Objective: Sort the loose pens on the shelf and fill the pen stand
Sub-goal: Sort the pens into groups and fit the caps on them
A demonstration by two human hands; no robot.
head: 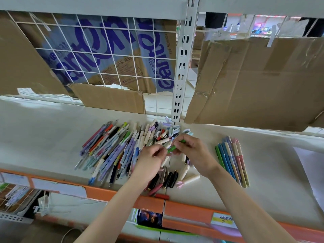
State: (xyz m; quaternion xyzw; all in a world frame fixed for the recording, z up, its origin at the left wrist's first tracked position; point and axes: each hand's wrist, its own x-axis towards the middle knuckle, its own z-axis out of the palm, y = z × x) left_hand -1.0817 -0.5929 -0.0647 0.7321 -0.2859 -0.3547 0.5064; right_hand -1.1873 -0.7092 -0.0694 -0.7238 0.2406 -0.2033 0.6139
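- Green pen (pixel 175 146) was held above the middle of the heap, gripped at both ends; likely being capped or checked before sorting, a judgement only.
- Right hand (pixel 192 151) pinched the upper end of the green pen between thumb and fingertips.
- Left hand (pixel 150 160) pinched the lower end, fingers curled in close, other fingers tucked.
- Loose pile of pens (pixel 112 151) lay just left of the hands, fanned roughly parallel, mixed colours; judged still unsorted.
- Loose caps and short cream pieces (pixel 163 134) were scattered behind and under the hands, some touching the pile.
- Dark capped pens (pixel 168 179) lay near the front edge, below the left wrist.
- Sorted row of pens (pixel 233 162) lay well apart to the right, side by side and touching, blues, a green, pinks; placed so, I judged, to keep like with like.
- No pen stand was visible; filling it appeared not yet begun.
- Shelf (pixel 43 137) was pale and flat, with an orange front rail (pixel 189 209) carrying a yellow label (pixel 223 220).
- White upright post (pixel 180 76) stood behind the heap; wire grid (pixel 105 55) and cardboard sheets (pixel 254 81) backed the shelf.
- Sheet of white paper (pixel 313 169) lay at the far right.
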